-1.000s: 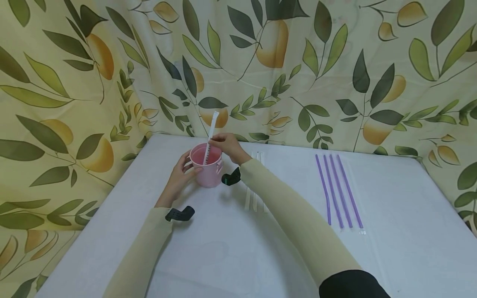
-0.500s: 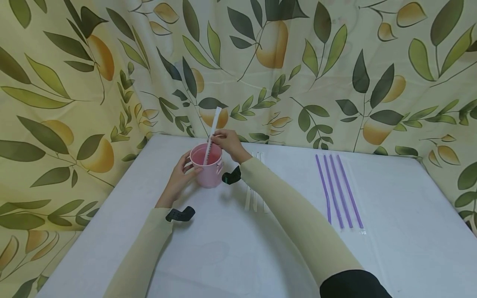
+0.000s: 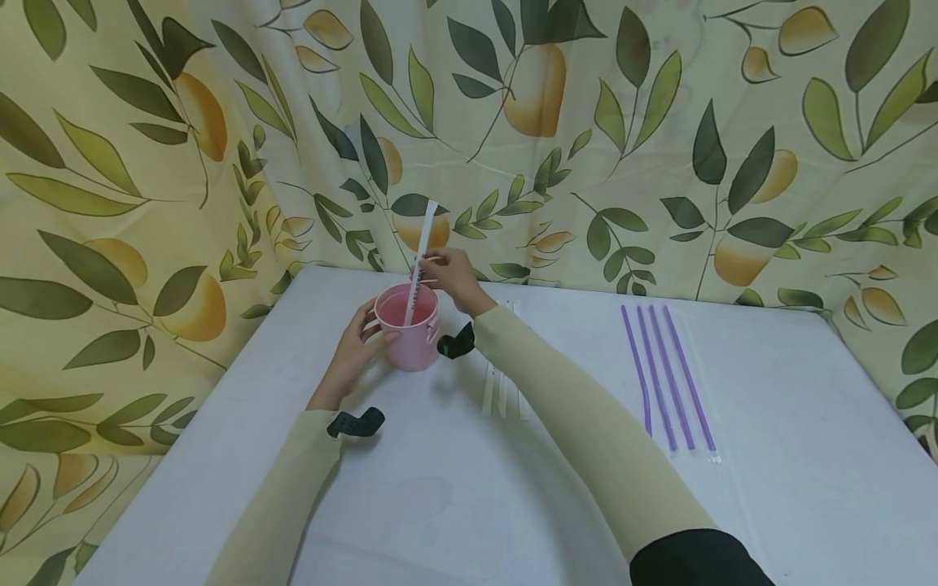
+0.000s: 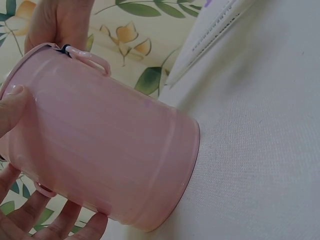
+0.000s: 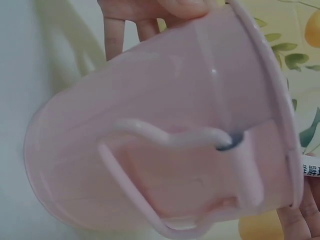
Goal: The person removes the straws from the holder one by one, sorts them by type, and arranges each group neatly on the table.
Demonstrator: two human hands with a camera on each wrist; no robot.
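A pink pail (image 3: pixel 412 350) with small wire handles stands upright on the table, its mouth facing up. My left hand (image 3: pixel 353 352) grips its left side, thumb near the rim and fingers spread round the wall, as the left wrist view also shows. Between thumb and fingertips, my right hand (image 3: pixel 453 281) pinches a white paper-wrapped straw (image 3: pixel 427 232) with dark printing. The straw leans slightly right, its lower end inside the pail and most of its length above the rim. In the right wrist view, only a bit of the printed wrapper (image 5: pixel 312 166) shows past the rim.
Several white wrapped straws (image 3: pixel 502 397) lie on the table under the right forearm, partly hidden by it. Farther right, several purple straws (image 3: pixel 670 382) lie side by side in clear wrapping. A curtain with leaves and fruit (image 3: pixel 469 146) hangs behind the white table (image 3: pixel 806 407).
My right hand has risen slightly with the wrapped straw, whose top now stands higher. The left hand and the pail have stayed put.
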